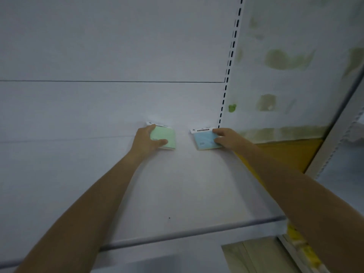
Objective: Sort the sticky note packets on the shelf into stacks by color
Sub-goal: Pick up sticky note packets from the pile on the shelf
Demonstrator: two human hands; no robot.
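A green sticky note stack (pixel 165 137) lies on the white shelf (pixel 177 184) near the back wall. My left hand (pixel 146 141) grips it from the left, thumb along its near edge and fingers at its far corner. About a hand's width to the right lies a blue sticky note stack (pixel 203 139) with a white header card at its far end. My right hand (pixel 226 137) holds that stack at its right side, fingers curled over the edge. Both stacks rest flat on the shelf and stay apart.
A slotted upright (pixel 228 66) runs up the back wall at the right end of the shelf. Beyond it stands a stained white panel (pixel 285 75) above a yellow surface (pixel 285 152). The shelf's front lip (pixel 197 231) crosses below my forearms.
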